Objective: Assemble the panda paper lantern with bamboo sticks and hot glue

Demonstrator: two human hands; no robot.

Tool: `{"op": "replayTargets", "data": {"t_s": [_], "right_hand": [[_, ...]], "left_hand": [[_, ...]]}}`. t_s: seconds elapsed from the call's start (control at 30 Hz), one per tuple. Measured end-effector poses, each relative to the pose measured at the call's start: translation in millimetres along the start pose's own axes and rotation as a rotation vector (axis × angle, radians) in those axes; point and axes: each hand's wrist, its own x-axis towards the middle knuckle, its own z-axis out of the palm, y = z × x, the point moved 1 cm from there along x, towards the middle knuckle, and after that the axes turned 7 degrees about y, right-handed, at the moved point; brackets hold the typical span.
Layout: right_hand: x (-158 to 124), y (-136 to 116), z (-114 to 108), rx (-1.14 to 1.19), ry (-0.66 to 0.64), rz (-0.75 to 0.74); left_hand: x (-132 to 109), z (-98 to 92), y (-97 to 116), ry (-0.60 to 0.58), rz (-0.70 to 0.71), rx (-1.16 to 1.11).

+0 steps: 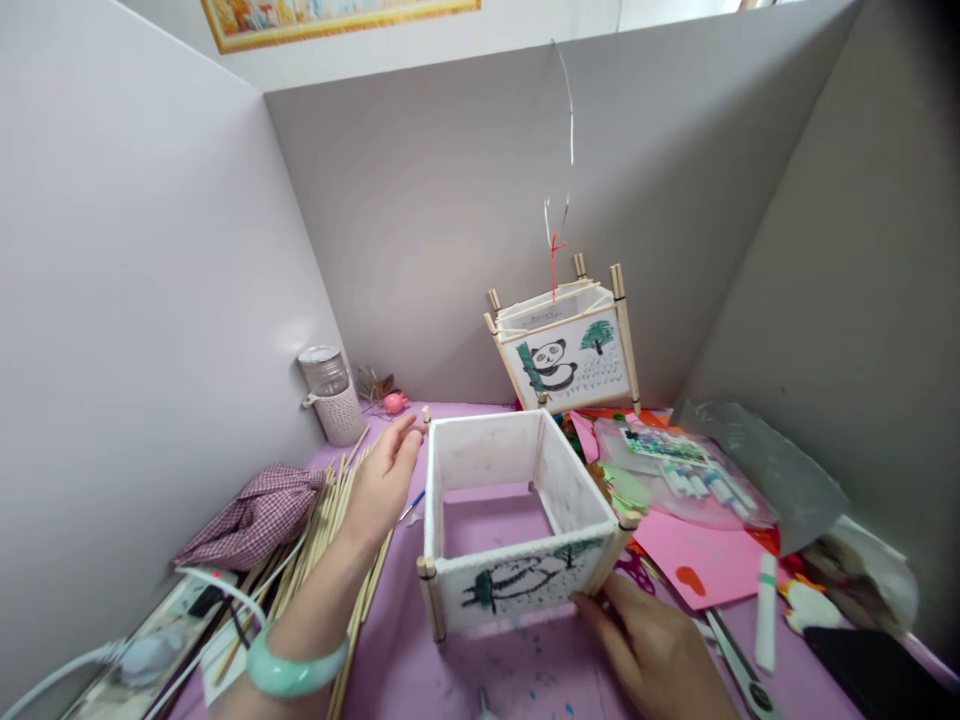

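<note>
An open, four-sided white lantern frame (487, 440) with wooden corner posts stands on the purple tabletop (525, 670); a panda drawing is on its near panel. My right hand (649, 640) grips its near right corner, thumb and fingers at the lower edge of the panel. My left hand (390, 465) is raised by the far left post, fingers bent and close to the post; whether they touch it I cannot tell. Behind, a similar panda lantern (574, 362) hangs tilted from a wire by a red string.
Thin wooden sticks (322, 550) and a checked cloth (259, 515) lie left, near a jar (337, 400) and a power strip (169, 625). Right are pink paper (705, 555), scissors (739, 665), a glue stick (766, 615), a dark flat object (874, 665) and plastic bags. Grey partitions surround the table.
</note>
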Motion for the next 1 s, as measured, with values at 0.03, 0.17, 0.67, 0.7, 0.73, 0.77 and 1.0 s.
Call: {"op": "replayTargets", "data": {"t_s": [0.03, 0.17, 0.67, 0.7, 0.73, 0.77, 1.0], "right_hand": [[-1, 0, 0, -0.006, -0.016, 0.016], [-3, 1, 2, -0.072, -0.127, 0.116], [-2, -12, -7, -0.197, -0.312, 0.178], [-2, -12, -7, -0.200, -0.321, 0.182], [-2, -12, -7, -0.199, -0.326, 0.187], [-2, -11, -6, -0.197, -0.332, 0.193], [-2, -7, -4, -0.144, -0.363, 0.201]], "left_hand": [[-8, -7.7, -1, 0.009, 0.001, 0.056], [-57, -36.9, -8, -0.171, -0.055, 0.353], [-114, -23.9, -34, -0.533, -0.119, 0.476], [-113, -24.8, -33, -0.529, -0.114, 0.467], [-112, -25.4, -33, -0.532, -0.110, 0.460], [-111, -25.6, -32, -0.544, -0.111, 0.457], [-110, -24.6, -30, -0.637, -0.153, 0.483]]}}
